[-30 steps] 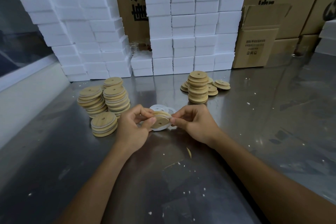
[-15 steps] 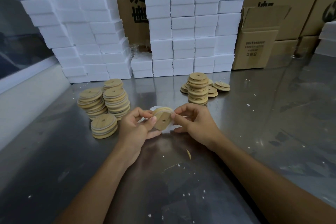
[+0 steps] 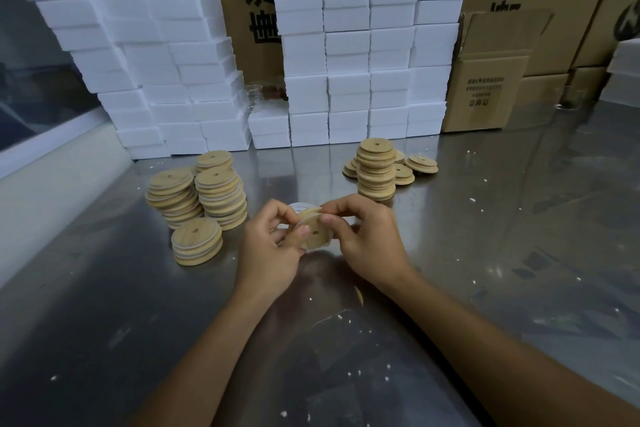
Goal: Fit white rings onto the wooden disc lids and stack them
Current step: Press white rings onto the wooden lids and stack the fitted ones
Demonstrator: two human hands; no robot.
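A wooden disc lid (image 3: 316, 231) with a small centre hole is held tilted between both hands above the steel table, a translucent white ring around its edge. My left hand (image 3: 273, 246) grips its left side with thumb on the face. My right hand (image 3: 367, 239) pinches the ring at the lid's top right edge. A loose white ring (image 3: 298, 207) lies on the table just behind the hands. Stacks of lids with rings (image 3: 197, 242) stand at the left; a stack of bare lids (image 3: 376, 170) stands at the back right.
A steel table (image 3: 502, 253) speckled with white crumbs. White foam blocks (image 3: 349, 55) are piled along the back, cardboard boxes (image 3: 485, 87) behind and right. Two taller lid stacks (image 3: 221, 198) stand left, with a white wall ledge (image 3: 41, 184) beyond them.
The lid has been turned in the hands from nearly flat to tilted with its face towards me. My right fingers moved up to its top edge. The stacks have not moved.
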